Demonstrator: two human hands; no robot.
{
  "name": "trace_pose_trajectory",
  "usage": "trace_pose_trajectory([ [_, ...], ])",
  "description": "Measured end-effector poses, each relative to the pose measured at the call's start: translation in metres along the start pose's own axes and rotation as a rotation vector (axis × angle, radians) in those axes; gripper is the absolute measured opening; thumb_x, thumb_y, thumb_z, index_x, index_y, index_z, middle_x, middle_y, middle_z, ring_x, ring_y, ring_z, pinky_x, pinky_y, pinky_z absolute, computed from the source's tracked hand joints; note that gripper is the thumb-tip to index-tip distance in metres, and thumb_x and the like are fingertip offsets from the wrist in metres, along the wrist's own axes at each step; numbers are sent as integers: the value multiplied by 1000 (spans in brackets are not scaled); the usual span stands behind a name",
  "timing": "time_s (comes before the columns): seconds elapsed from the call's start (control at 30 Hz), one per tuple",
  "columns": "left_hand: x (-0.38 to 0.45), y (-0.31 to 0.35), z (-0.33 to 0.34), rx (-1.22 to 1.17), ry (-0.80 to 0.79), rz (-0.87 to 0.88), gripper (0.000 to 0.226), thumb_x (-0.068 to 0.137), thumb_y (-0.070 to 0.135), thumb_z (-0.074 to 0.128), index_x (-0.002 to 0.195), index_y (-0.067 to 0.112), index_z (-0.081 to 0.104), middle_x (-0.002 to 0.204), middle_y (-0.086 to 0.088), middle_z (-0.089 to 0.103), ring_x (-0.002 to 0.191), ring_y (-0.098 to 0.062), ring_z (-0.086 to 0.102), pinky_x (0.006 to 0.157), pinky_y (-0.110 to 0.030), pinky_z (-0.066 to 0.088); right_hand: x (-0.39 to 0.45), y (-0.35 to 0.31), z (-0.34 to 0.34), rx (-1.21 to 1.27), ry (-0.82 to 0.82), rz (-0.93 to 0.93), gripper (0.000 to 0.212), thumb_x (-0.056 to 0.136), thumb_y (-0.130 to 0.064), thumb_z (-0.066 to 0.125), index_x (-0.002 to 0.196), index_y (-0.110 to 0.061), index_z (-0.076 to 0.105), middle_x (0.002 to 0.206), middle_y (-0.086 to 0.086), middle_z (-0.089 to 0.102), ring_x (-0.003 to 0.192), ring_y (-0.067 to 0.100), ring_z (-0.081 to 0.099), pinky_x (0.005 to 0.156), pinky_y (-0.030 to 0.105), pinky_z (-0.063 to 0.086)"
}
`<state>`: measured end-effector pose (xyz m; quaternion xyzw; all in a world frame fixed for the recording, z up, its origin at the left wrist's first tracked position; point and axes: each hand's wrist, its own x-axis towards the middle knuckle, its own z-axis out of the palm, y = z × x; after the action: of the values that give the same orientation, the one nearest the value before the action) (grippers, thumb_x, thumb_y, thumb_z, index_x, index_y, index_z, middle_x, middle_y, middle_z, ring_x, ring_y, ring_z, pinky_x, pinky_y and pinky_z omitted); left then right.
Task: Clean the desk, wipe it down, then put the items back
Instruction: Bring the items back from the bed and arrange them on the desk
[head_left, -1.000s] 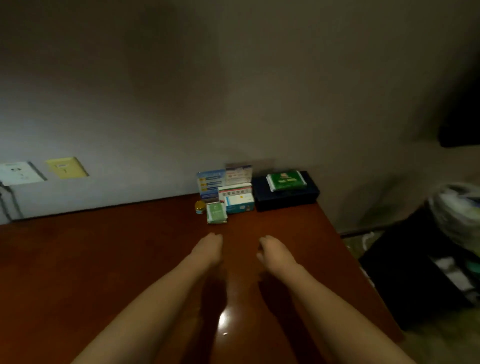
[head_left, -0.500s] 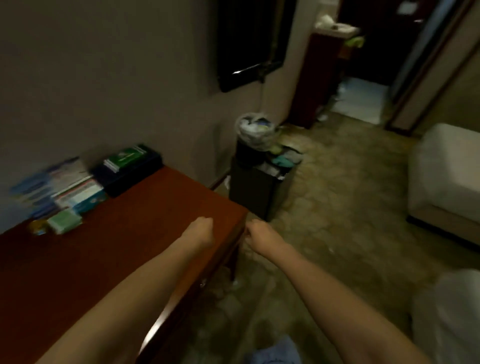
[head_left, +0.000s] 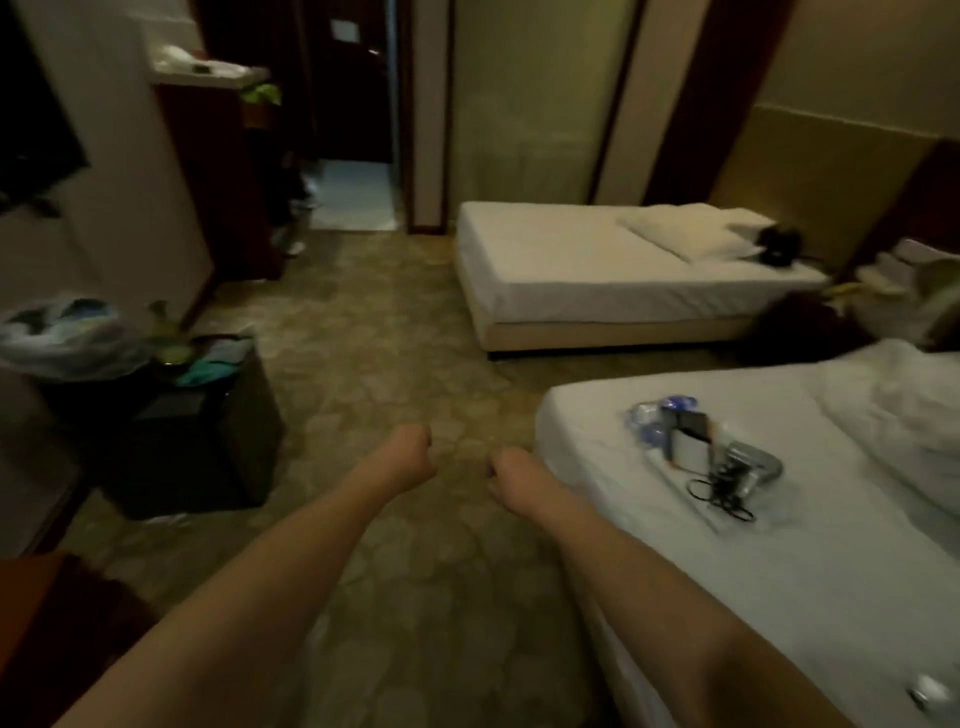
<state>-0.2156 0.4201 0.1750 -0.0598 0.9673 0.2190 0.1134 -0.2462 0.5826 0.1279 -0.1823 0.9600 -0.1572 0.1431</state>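
The view has swung from the desk (head_left: 47, 613) to the room; only the desk's corner shows at lower left. Left hand (head_left: 408, 457) and right hand (head_left: 511, 478) are curled and empty. Items lie on the bed (head_left: 779, 571), probably awaiting return.

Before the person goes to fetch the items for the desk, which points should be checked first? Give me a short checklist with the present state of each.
1. Left hand free: ok, fingers curled, holding nothing.
2. Right hand free: ok, curled, holding nothing.
3. Items within sight: ok, a small pile with a black cable lies on the near bed.
4. Floor between hands and bed free of obstacles: ok, only carpet shows.
5. Desk ready to receive items: cannot tell, only a dark corner shows at lower left.
6. Whether the pile belongs on the desk: cannot tell.
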Motion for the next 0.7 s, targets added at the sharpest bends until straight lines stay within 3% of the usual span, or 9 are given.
trace_pose_trajectory([
  [0.1, 27, 74, 29, 43, -62, 129, 35, 87, 16, 57, 119, 1, 57, 121, -17, 59, 111, -29, 55, 86, -29, 45, -19, 76, -24, 32, 60, 176, 30, 97, -20, 44, 120, -4, 57, 124, 19, 56, 115, 34, 54, 99, 35, 40],
  [0.27, 61, 180, 73, 101, -163, 347, 35, 88, 20, 59, 121, 10, 55, 125, -5, 56, 111, -22, 55, 80, -23, 42, -68, 177, -54, 46, 161, 374, 31, 95, -19, 50, 122, -5, 53, 126, 14, 51, 116, 29, 50, 96, 32, 38],
  [0.4, 81, 241, 111, 203, -241, 459, 37, 86, 20, 61, 120, 7, 54, 123, -10, 55, 110, -24, 54, 89, -30, 46, -106, 231, -55, 89, 175, 495, 28, 94, -16, 50, 118, -2, 54, 125, 16, 50, 117, 29, 48, 92, 31, 37],
  [0.7, 135, 364, 191, 338, -385, 734, 33, 84, 16, 60, 115, 5, 55, 121, -14, 55, 109, -27, 53, 87, -31, 44, -139, 336, -60, 187, 231, 750, 28, 93, -14, 50, 118, 0, 54, 123, 18, 50, 116, 30, 48, 92, 32, 36],
])
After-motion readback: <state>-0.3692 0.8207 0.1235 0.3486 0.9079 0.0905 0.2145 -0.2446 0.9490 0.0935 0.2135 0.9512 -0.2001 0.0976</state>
